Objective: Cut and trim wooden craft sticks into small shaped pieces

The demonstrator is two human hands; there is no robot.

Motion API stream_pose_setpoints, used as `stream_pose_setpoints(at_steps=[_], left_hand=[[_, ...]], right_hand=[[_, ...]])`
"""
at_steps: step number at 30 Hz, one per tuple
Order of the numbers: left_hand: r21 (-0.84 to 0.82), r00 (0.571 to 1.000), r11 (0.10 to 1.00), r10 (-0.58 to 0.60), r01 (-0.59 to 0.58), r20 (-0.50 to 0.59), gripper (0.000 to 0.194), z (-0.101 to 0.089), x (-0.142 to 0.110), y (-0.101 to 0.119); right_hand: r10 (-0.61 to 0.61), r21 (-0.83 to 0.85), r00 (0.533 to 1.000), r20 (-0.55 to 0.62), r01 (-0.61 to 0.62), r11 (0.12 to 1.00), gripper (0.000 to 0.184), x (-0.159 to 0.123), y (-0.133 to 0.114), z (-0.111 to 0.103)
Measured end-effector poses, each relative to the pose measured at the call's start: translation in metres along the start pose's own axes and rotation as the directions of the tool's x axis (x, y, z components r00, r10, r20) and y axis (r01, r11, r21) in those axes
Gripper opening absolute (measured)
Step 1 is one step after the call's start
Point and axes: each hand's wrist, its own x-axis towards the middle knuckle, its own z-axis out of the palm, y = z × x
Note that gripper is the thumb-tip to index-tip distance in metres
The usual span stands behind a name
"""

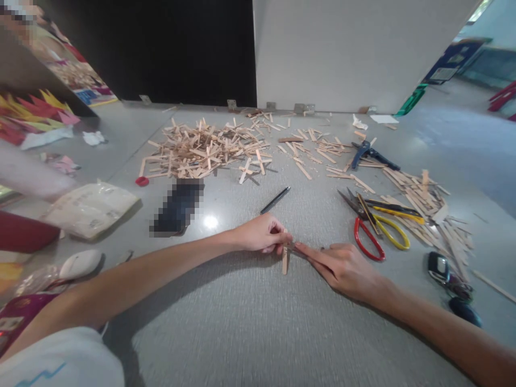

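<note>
Two hands meet over a small wooden stick [285, 260] lying on the grey table [242, 322]: the left hand [264, 234] pinches its upper end with curled fingers, the right hand [342, 266] presses an extended finger against it; red-and-yellow scissors [377, 234] lie just right, a black pen [275, 200] behind, a stick pile [201, 150] farther back

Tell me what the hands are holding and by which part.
The left hand pinches the top end of a small wooden stick standing on the table; the right hand fingertips touch that same end.
</note>
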Motion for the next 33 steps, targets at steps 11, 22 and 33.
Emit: stream_pose_setpoints(at_steps=[11, 22, 33], left_hand=[[-0.029, 0.998, 1.0, -0.012, 0.01, -0.057, 0.052, 0.0019, 0.0029, -0.0054], [-0.104, 0.999, 0.995, -0.001, -0.004, -0.048, 0.045, -0.0003, 0.0044, -0.0054], [-0.105, 0.998, 0.994, 0.029, -0.035, -0.063, 0.054, 0.0019, 0.0007, 0.0002]], right_hand=[[-0.021, 0.03, 0.998, 0.061, 0.019, 0.999, 0.046, -0.0025, 0.0033, 0.0023], [0.045, -0.016, 0.999, -0.031, -0.045, 0.999, 0.052, -0.005, -0.0005, 0.0042], [-0.029, -0.006, 0.997, 0.074, 0.029, 1.0, 0.047, -0.0059, 0.0025, 0.0022]])
